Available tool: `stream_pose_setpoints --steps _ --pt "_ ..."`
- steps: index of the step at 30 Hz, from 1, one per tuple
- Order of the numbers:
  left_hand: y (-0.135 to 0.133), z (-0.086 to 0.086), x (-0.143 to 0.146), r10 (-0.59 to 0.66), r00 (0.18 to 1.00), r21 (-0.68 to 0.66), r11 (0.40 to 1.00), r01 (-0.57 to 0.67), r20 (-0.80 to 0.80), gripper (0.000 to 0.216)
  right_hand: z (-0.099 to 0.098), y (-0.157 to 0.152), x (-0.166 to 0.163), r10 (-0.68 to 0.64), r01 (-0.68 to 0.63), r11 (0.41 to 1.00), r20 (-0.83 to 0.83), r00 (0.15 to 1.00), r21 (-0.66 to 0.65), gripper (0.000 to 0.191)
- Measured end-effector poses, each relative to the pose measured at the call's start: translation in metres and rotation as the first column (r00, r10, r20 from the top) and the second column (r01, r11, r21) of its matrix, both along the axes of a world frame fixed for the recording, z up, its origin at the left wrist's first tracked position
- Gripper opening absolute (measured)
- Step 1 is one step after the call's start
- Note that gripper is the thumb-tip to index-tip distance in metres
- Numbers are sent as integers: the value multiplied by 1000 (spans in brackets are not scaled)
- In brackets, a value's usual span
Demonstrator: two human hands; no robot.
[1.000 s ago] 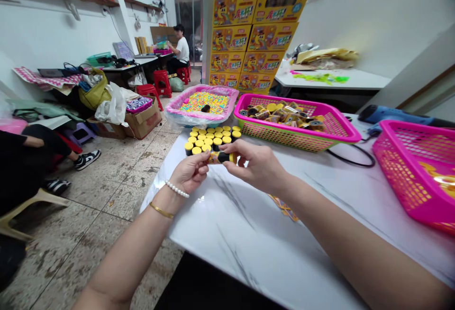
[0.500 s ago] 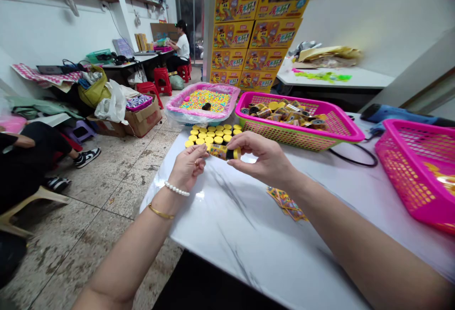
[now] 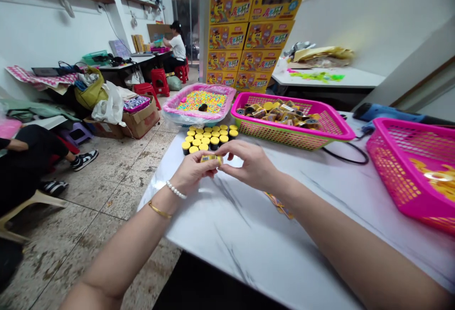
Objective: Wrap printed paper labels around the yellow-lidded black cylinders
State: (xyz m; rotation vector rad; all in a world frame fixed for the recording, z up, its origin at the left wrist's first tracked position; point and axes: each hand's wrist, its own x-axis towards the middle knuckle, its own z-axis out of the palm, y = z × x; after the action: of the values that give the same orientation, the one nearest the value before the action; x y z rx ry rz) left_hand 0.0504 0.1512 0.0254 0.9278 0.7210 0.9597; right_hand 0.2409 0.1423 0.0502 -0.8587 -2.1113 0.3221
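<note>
Over the near part of the marbled white table (image 3: 216, 234), my left hand (image 3: 192, 171) is closed around a small container with a yellow printed wrap (image 3: 212, 159). My right hand (image 3: 252, 160) pinches at its right end with thumb and index finger; the other fingers curl above. Fingers hide much of the container, including its black part. Just beyond my hands stand several upright black containers with yellow lids (image 3: 205, 140), packed in rows. A few printed cards (image 3: 278, 204) lie on the table, partly behind my right forearm.
A plastic-lined tray of colourful beads (image 3: 209, 101) stands at the back, beside a pink-and-green basket (image 3: 284, 132) of wrapped containers. Another pink basket (image 3: 401, 172) sits at right. Yellow boxes (image 3: 245, 35) are stacked behind. Two other people sit at left.
My right hand has moved left, closer to my left hand. The container sits deeper in my fingers, and its black and yellow end no longer shows.
</note>
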Motion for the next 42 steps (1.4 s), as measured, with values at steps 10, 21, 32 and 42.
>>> stream_pose_setpoints --steps 10,21,32,42 --pt "27 25 19 -178 982 -95 981 172 -66 38 9 9 27 -46 59 979 -66 997 196 10" --pt "31 -9 24 -189 968 -127 977 169 -164 54 -27 17 24 -159 94 971 -303 940 -221 23" --pt "28 -9 24 -4 993 195 981 28 -121 42 -31 11 13 -416 -21 683 -413 810 -730 38" --pt "25 -8 31 -124 989 -188 976 108 -75 41 -27 18 32 -182 -288 639 -504 844 -713 39"
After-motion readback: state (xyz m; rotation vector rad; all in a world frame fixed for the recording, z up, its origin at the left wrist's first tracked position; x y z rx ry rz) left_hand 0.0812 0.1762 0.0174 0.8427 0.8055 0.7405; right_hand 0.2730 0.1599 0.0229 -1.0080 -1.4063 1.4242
